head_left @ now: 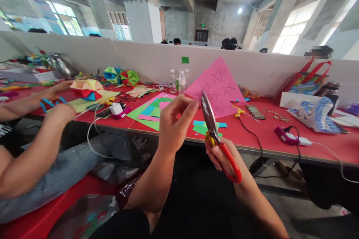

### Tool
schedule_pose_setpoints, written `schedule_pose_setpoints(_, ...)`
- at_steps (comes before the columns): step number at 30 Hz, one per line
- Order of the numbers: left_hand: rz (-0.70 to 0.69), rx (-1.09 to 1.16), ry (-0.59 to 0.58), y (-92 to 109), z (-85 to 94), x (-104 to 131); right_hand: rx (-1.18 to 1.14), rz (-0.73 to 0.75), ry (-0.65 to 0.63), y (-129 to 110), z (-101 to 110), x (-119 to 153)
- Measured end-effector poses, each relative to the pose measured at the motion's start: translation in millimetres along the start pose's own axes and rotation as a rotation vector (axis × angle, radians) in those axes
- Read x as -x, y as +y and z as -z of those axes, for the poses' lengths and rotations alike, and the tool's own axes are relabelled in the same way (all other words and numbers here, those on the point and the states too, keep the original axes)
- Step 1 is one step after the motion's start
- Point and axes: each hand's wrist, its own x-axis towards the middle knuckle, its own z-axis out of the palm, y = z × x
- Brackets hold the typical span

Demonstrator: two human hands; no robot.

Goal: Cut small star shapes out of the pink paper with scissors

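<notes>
My right hand grips a pair of scissors with a red handle loop and a yellow part near the fingers. Its blades point up and look closed. My left hand is raised beside the blades, thumb and forefinger pinched together; what lies between them, if anything, is too small to make out. Behind both stands a tilted pink sheet with several stars drawn on it and a notch in its lower right edge. The left fingertips overlap its left edge; I cannot tell whether they touch it. A tiny star lies below.
Green and blue paper strips lie at the red table's front edge. Coloured sheets, plastic bottles and a purple power block with cables stand around. At left, a co-worker's hands handle folded paper.
</notes>
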Motion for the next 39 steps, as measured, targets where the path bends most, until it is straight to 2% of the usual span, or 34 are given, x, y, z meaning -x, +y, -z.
schedule_pose_setpoints(2,0.03,0.03,-0.012,-2,-1.2,1,0.021,0.006,-0.003,0,1,0)
schedule_pose_setpoints(6,-0.038,0.02,0.152,-4,-5.5,0,0.073,0.015,0.005,-3,2,1)
schedule_pose_setpoints(8,-0.056,0.025,0.186,-2,-7.5,0,0.091,0.02,0.01,-4,2,2)
schedule_pose_setpoints(15,0.02,0.032,0.122,1,-13.3,4,0.084,0.007,-0.009,0,0,-2)
schedule_pose_setpoints(19,-0.056,0.031,0.202,-5,-13.8,2,0.114,0.014,-0.029,0,1,-5)
schedule_pose_setpoints(23,-0.096,0.067,0.211,-7,-12.6,0,0.129,0.016,-0.043,-3,0,-2)
schedule_pose_setpoints(27,-0.111,-0.05,0.163,-1,-6.2,-3,0.122,0.01,-0.064,-5,1,0)
schedule_pose_setpoints(31,-0.12,-0.172,0.012,4,5.4,-8,0.13,0.023,-0.102,-5,7,0)
schedule_pose_setpoints(34,-0.09,-0.179,-0.062,5,11.7,-11,0.144,0.015,-0.105,-6,11,-1)
schedule_pose_setpoints(39,-0.088,-0.195,-0.111,6,15.0,-13,0.157,0.001,-0.129,-7,14,1)
